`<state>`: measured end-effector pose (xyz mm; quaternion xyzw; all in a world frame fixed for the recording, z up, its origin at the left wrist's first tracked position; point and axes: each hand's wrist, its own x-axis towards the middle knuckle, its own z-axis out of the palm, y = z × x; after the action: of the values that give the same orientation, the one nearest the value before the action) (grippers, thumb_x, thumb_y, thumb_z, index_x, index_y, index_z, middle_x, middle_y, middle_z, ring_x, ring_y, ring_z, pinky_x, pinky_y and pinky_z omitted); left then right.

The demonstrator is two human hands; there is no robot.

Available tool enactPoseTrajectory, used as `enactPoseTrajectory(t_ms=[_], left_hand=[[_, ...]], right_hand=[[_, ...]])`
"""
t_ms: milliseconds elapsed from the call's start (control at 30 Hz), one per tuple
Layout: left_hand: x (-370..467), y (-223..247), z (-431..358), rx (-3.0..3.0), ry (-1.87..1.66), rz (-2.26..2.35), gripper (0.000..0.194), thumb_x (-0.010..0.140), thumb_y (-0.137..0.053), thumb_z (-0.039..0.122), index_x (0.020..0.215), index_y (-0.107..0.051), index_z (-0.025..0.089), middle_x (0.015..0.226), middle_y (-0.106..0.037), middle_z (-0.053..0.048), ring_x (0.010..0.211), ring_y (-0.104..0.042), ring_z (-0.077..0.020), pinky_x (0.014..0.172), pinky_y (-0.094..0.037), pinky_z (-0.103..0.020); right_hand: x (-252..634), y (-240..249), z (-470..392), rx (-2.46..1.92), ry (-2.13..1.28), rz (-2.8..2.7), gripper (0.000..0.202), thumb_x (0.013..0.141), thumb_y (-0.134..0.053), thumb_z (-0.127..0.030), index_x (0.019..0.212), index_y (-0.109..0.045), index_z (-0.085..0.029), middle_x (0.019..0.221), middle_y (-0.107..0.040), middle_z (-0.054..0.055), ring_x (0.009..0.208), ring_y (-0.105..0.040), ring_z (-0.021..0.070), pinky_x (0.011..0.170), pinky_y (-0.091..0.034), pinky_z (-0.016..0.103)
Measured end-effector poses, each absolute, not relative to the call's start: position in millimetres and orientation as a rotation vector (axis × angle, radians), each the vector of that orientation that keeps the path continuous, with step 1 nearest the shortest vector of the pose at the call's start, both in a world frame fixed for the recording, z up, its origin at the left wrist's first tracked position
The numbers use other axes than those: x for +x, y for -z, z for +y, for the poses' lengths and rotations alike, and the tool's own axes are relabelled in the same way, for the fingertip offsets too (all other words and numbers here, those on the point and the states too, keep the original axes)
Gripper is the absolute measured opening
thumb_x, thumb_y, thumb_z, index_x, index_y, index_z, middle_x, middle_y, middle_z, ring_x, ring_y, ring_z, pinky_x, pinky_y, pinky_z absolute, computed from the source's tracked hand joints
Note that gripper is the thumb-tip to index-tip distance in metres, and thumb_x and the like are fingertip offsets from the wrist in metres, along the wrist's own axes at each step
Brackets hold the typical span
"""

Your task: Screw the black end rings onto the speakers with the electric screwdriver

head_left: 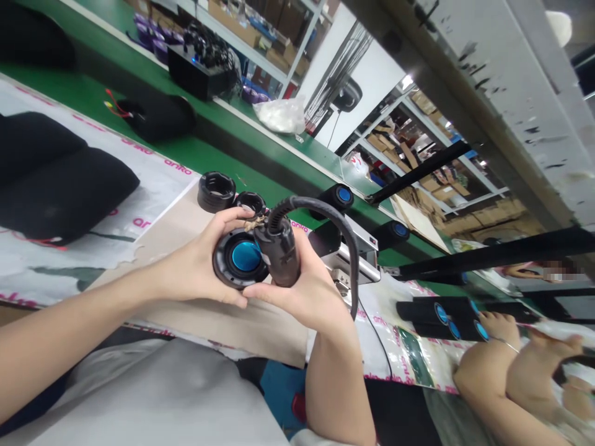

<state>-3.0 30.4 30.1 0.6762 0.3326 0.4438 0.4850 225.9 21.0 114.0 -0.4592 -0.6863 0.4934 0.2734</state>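
Note:
My left hand (190,263) is wrapped round a black cylindrical speaker, whose round end with a shiny blue centre (245,256) faces up toward me. In my right hand (311,291) is a black corded electric screwdriver (279,254), held upright over the right side of the speaker's rim. Its thick cable (346,229) arches up from the top and loops down to the right. The screwdriver's tip is hidden behind its body and my fingers. Just beyond my left hand stand a black ring-shaped part (217,191) and a second black ring (251,202).
Beige cardboard (218,328) covers the bench in front of me. A silver and black device (360,260) stands right of the screwdriver. Black padded pieces (60,179) lie at left. Farther right are several black speakers (418,319) and a co-worker's hand (499,328). A green conveyor (274,167) runs behind.

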Motion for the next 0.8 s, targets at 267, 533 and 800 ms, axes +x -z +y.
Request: enactPoseTrajectory(t_ms=[267,533,800], left_hand=[[-6.7,-25.3,31.6,1.638,-1.097,0.847,0.126,0.056,-0.107,0.065,0.157,-0.040,0.033,0.168,-0.052,-0.016,0.157,-0.054,-0.0451,0.131,-0.049,-0.059],[-7.5,-25.8,25.5,1.701,-1.072,0.956,0.092,0.076,-0.095,0.058,0.153,-0.051,0.034,0.160,-0.062,-0.012,0.145,-0.065,-0.0451,0.120,-0.060,-0.055],[-8.5,-34.9,18.7,1.819,-0.999,1.099,0.084,0.082,-0.088,0.057,0.151,-0.047,0.032,0.158,-0.063,-0.010,0.144,-0.064,-0.0440,0.117,-0.063,-0.056]], right_hand=[[227.7,-119.3,26.6,-1.312,-1.251,-1.937,0.083,0.071,-0.103,-0.036,0.144,-0.064,-0.034,0.151,-0.066,0.001,0.141,-0.064,0.0260,0.120,-0.057,0.042],[229.2,-113.2,17.8,-1.338,-1.392,-1.739,0.093,0.069,-0.104,-0.033,0.151,-0.060,-0.035,0.101,-0.077,-0.001,0.077,-0.073,0.0182,0.073,-0.066,0.034],[275.8,-128.0,-1.9,-0.767,-0.780,-0.874,0.033,0.090,-0.090,-0.041,0.106,-0.064,-0.027,0.091,-0.075,-0.005,0.058,-0.064,0.0080,0.056,-0.057,0.023]])
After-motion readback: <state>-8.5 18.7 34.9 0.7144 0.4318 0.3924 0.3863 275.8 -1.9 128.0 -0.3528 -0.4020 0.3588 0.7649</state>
